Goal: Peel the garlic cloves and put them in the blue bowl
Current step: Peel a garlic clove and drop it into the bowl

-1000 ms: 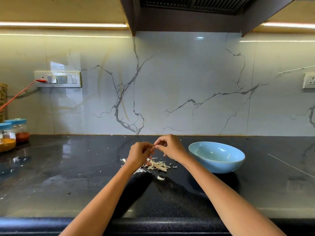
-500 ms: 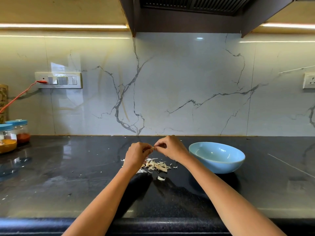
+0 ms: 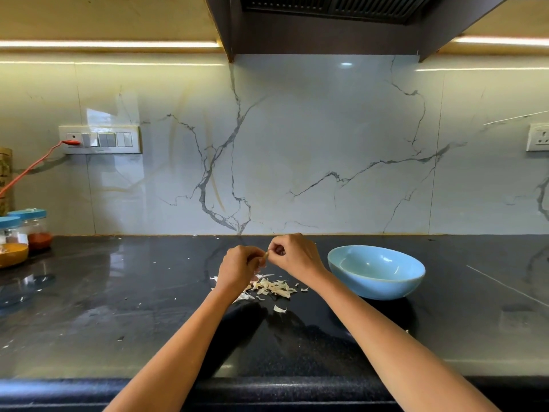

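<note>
My left hand [image 3: 239, 267] and my right hand [image 3: 292, 254] meet above the black counter, fingers curled. Between their fingertips a small pale garlic clove [image 3: 266, 255] is pinched; most of it is hidden by the fingers. Below the hands lies a heap of papery garlic skins [image 3: 273, 288]. The blue bowl [image 3: 375, 272] stands on the counter just right of my right hand; what I see of its inside shows no cloves.
Two jars with blue lids [image 3: 26, 233], holding orange and red powder, stand at the far left against the marble wall. A red cable [image 3: 32, 168] runs up to a switch plate [image 3: 99, 139]. The counter's front edge [image 3: 273, 391] runs along the bottom.
Both hands stay together over the skins with only small finger movements on the clove. The bowl and skins have not moved.
</note>
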